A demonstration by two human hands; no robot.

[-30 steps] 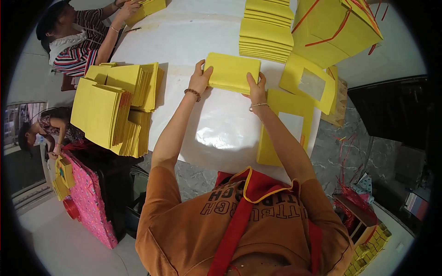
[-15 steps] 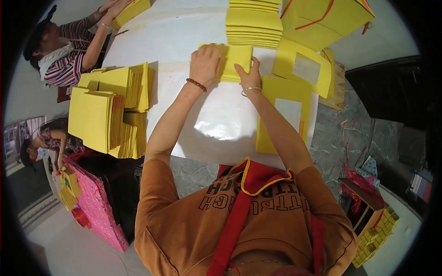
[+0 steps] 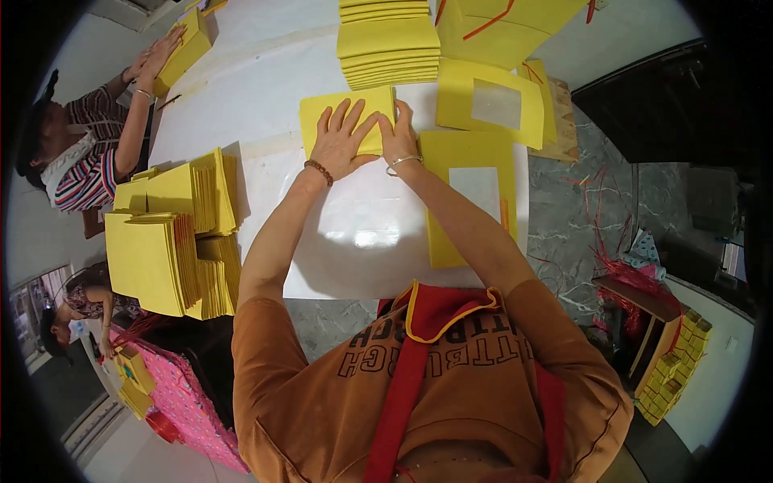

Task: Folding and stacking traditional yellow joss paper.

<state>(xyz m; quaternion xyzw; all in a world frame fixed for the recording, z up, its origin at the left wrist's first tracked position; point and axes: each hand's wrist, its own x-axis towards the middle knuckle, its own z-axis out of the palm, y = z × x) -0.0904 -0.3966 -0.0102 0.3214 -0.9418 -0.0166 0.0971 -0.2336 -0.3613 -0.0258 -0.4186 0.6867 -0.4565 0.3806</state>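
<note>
A flat, folded yellow paper piece [image 3: 316,108], which looks like a paper bag, lies on the white table in front of me. My left hand [image 3: 345,138] presses down on it with the fingers spread. At its right edge rests my right hand [image 3: 397,138], its thumb on the paper near my left thumb. The fingers of that hand stretch along the edge, apart from the thumb. Just beyond stands a stack of folded yellow paper [image 3: 388,50]. Beside my right forearm lies a yellow panel with a pale window [image 3: 439,205].
More stacked yellow paper pieces [image 3: 153,262] stand at the table's left edge. Far right are a large yellow bag with red cord [image 3: 503,32] and another windowed panel [image 3: 527,113]. A co-worker's hands [image 3: 157,60] touch a yellow box-shaped piece [image 3: 189,52]. Another person [image 3: 88,294] works farther left.
My left hand has spread its fingers and turned toward the right hand; the thumbs now nearly meet on the paper. The whole view has shifted, so the table appears farther left.
</note>
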